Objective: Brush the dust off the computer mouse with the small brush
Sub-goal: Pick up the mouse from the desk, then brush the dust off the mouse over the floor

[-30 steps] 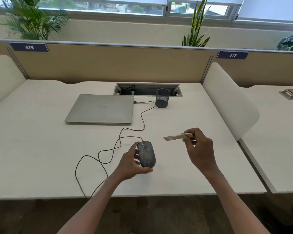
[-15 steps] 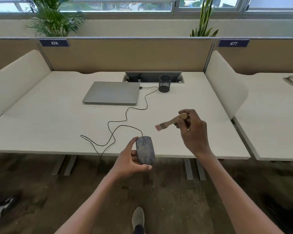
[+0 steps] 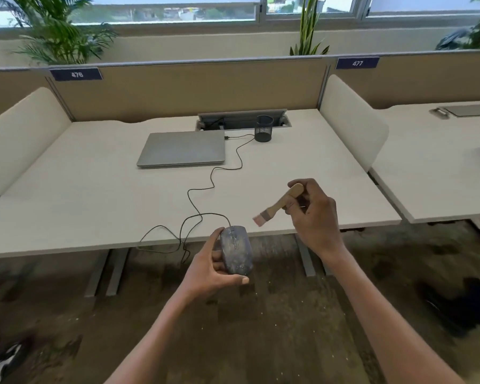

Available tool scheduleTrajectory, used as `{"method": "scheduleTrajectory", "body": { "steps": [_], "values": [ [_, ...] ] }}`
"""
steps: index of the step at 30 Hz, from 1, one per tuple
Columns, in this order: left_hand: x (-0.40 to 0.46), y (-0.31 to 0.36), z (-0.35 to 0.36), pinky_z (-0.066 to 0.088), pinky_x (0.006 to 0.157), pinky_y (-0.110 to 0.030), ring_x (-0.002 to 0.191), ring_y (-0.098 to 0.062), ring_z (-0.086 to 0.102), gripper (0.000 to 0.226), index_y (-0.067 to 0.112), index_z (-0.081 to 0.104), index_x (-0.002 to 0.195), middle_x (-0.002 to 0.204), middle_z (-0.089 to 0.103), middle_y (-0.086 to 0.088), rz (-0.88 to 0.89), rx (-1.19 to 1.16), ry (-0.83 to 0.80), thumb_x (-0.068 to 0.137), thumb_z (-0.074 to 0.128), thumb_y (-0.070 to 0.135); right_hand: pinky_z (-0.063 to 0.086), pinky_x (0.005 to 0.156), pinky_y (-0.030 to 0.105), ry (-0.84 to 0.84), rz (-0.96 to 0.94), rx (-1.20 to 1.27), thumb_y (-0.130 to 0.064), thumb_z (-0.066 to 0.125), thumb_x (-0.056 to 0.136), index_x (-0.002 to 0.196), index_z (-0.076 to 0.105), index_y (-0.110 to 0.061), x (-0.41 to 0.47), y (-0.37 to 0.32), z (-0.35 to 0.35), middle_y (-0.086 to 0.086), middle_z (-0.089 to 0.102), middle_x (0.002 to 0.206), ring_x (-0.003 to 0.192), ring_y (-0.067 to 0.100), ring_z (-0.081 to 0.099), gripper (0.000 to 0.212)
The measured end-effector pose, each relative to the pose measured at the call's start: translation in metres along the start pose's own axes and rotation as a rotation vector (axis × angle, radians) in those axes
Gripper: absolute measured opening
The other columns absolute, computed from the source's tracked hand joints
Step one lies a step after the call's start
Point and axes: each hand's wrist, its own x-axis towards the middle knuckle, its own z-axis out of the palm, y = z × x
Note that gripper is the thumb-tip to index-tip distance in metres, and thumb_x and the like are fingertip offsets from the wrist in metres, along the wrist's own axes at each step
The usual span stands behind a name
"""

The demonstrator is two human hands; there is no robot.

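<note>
A dusty dark wired mouse (image 3: 237,250) is held off the desk's front edge, above the floor. My left hand (image 3: 211,268) grips it from the left side and below, thumb under its near end. My right hand (image 3: 315,214) holds the wooden handle of a small brush (image 3: 279,205). The brush bristles point down-left and hang a short way up and to the right of the mouse, not touching it. The mouse's black cable (image 3: 205,195) runs back across the white desk (image 3: 94,195).
A shut grey laptop (image 3: 182,148) lies at the back of the desk, with a black mesh pen cup (image 3: 263,132) beside an open cable hatch (image 3: 243,119). White side dividers (image 3: 352,120) bound the desk. Dark carpet (image 3: 261,328) lies below.
The view has pulled back from the desk. The mouse and my left hand now sit past the desk's front edge. The brush has tilted so its bristles point more downward toward the mouse.
</note>
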Motion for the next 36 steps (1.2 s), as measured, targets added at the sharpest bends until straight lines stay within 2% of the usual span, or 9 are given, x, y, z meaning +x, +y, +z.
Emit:
{"method": "scheduleTrajectory", "body": {
  "steps": [6,12,14,17,19,25,29,33,36],
  "values": [
    [-0.031,-0.030,-0.035,0.065,0.083,-0.032,0.097,-0.014,0.077,0.133,0.031,0.019,0.161,0.119,0.071,-0.002,-0.012,-0.011,-0.098,0.057,0.101,0.021,0.065,0.073,0.037,0.066,0.141,0.001,-0.009,0.065,0.096,0.121,0.055,-0.017,-0.040,-0.035,0.038,0.000,0.065,0.100,0.085,0.021,0.074,0.029],
    [-0.049,-0.056,-0.053,0.065,0.081,-0.033,0.094,-0.011,0.077,0.134,0.035,0.020,0.160,0.111,0.073,0.001,-0.011,-0.050,-0.174,0.055,0.101,0.018,0.063,0.077,0.027,0.014,0.197,-0.043,-0.012,0.072,0.092,0.128,0.052,-0.022,-0.060,-0.059,0.074,-0.004,0.066,0.102,0.090,0.017,0.073,0.042],
    [-0.052,-0.062,-0.055,0.065,0.083,-0.034,0.096,-0.012,0.077,0.132,0.038,0.020,0.158,0.113,0.073,0.000,0.007,-0.049,-0.184,0.055,0.101,0.021,0.061,0.075,0.020,0.016,0.189,-0.063,-0.011,0.072,0.091,0.128,0.053,-0.020,-0.058,-0.065,0.084,-0.004,0.066,0.100,0.088,0.016,0.072,0.042],
    [-0.053,-0.065,-0.052,0.065,0.084,-0.036,0.098,-0.014,0.076,0.130,0.045,0.020,0.156,0.114,0.073,-0.002,0.011,-0.057,-0.172,0.056,0.101,0.023,0.050,0.065,0.000,0.025,0.139,-0.098,-0.010,0.071,0.091,0.128,0.055,-0.014,-0.051,-0.071,0.092,0.000,0.068,0.099,0.081,0.011,0.068,0.040],
    [-0.053,-0.065,-0.047,0.065,0.083,-0.035,0.097,-0.012,0.076,0.130,0.045,0.020,0.156,0.113,0.073,-0.001,0.008,-0.065,-0.155,0.056,0.100,0.024,0.046,0.062,-0.004,0.027,0.119,-0.109,-0.009,0.070,0.092,0.127,0.056,-0.011,-0.044,-0.072,0.093,0.003,0.069,0.099,0.082,0.013,0.068,0.038],
    [-0.050,-0.055,-0.027,0.064,0.083,-0.029,0.100,-0.008,0.075,0.130,0.039,0.018,0.158,0.115,0.071,0.004,-0.005,-0.066,-0.086,0.059,0.100,0.018,0.049,0.062,0.002,-0.073,0.150,-0.124,-0.009,0.067,0.092,0.128,0.054,-0.010,-0.030,-0.059,0.085,0.011,0.073,0.099,0.083,0.022,0.073,0.038],
    [-0.049,-0.042,-0.012,0.064,0.087,-0.036,0.100,-0.017,0.075,0.131,0.036,0.018,0.160,0.122,0.070,-0.005,-0.032,-0.060,-0.027,0.060,0.100,0.015,0.063,0.074,0.027,-0.115,0.156,-0.087,-0.009,0.068,0.092,0.128,0.054,-0.011,-0.018,-0.052,0.076,0.011,0.073,0.101,0.081,0.024,0.076,0.039],
    [-0.047,-0.035,0.001,0.064,0.086,-0.036,0.098,-0.016,0.076,0.133,0.034,0.017,0.160,0.118,0.072,-0.004,-0.059,-0.054,0.000,0.059,0.100,0.015,0.064,0.071,0.043,-0.150,0.137,-0.105,-0.006,0.068,0.089,0.127,0.056,-0.009,-0.009,-0.047,0.070,0.012,0.071,0.092,0.076,0.027,0.074,0.040],
    [-0.046,-0.032,0.008,0.064,0.080,-0.028,0.092,-0.012,0.077,0.134,0.036,0.016,0.161,0.110,0.074,0.000,-0.062,-0.053,0.008,0.058,0.100,0.015,0.063,0.071,0.048,-0.194,0.145,-0.115,-0.005,0.066,0.088,0.130,0.055,-0.006,-0.005,-0.046,0.068,0.014,0.070,0.086,0.073,0.031,0.073,0.043]
  ]
}}
